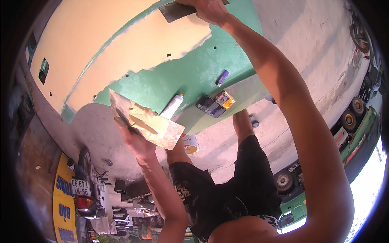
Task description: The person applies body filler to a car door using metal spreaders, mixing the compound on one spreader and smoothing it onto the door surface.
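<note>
Cream putty (142,116) lies ridged on the flat board (172,135) the left hand (137,142) grips; the right hand (208,10) clasps a dark rectangular blade (174,13) over the green panel (152,81). What the white bucket (190,140) holds is unclear.

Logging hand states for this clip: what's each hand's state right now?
Left hand: closed, holding a flat board bearing beige paste.
Right hand: closed, holding a flat dark spreader.

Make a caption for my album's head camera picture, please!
Left hand holds a paste-smeared plate, right hand a dark scraper over the green panel.
</note>
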The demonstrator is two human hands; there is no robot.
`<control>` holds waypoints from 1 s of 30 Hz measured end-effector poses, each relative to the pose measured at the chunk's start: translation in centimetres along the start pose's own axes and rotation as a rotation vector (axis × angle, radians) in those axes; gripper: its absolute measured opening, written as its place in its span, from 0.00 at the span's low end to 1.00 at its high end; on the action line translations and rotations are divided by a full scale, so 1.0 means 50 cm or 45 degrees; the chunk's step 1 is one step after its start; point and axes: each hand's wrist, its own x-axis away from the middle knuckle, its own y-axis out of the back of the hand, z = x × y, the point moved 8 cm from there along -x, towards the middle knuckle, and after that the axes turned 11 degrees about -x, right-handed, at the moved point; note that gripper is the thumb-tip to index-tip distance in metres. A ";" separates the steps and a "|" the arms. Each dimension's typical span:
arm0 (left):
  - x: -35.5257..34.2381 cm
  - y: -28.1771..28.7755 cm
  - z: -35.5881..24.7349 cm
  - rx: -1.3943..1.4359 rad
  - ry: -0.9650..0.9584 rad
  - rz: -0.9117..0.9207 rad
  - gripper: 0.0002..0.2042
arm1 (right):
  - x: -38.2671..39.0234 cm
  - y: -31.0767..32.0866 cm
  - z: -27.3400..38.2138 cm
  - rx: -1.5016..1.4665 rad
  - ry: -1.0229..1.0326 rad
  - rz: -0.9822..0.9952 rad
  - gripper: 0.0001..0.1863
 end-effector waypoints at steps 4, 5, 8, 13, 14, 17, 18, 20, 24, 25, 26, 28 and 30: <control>-0.009 0.016 0.017 -0.008 -0.009 -0.113 0.30 | 0.069 -0.046 -0.014 0.081 -0.011 0.208 0.29; -0.011 0.008 0.025 0.014 0.003 -0.032 0.30 | 0.088 -0.067 -0.028 0.210 -0.009 0.250 0.32; -0.009 -0.017 0.005 0.000 -0.015 0.017 0.31 | 0.186 -0.085 0.003 0.181 0.081 0.289 0.33; -0.005 -0.059 -0.018 -0.071 -0.040 0.073 0.29 | 0.337 -0.071 -0.029 0.161 0.174 0.457 0.35; -0.006 -0.059 -0.022 -0.071 -0.046 0.105 0.29 | 0.350 -0.066 -0.036 0.170 0.185 0.517 0.34; -0.005 -0.052 -0.032 -0.115 -0.083 0.061 0.31 | 0.314 -0.048 -0.032 0.196 0.217 0.578 0.33; -0.007 -0.043 -0.036 -0.149 -0.093 -0.009 0.32 | 0.290 -0.042 -0.028 0.220 0.221 0.593 0.32; -0.008 -0.024 -0.031 -0.113 -0.075 0.013 0.32 | 0.209 -0.001 0.009 0.127 0.254 0.233 0.34; -0.001 -0.032 -0.016 -0.036 -0.034 -0.021 0.31 | 0.081 -0.050 0.041 0.194 0.141 -0.018 0.34; -0.006 -0.024 -0.010 -0.027 -0.033 -0.016 0.31 | 0.059 -0.051 0.043 0.178 0.173 -0.109 0.34; -0.006 -0.014 -0.012 -0.027 -0.026 0.108 0.31 | 0.036 -0.066 0.053 0.196 0.136 -0.119 0.34; -0.003 -0.007 -0.010 -0.022 -0.007 0.230 0.31 | 0.008 -0.081 0.062 0.245 0.036 -0.092 0.34; -0.003 0.005 -0.011 -0.035 0.000 0.139 0.31 | -0.012 -0.071 0.076 0.156 0.056 -0.186 0.29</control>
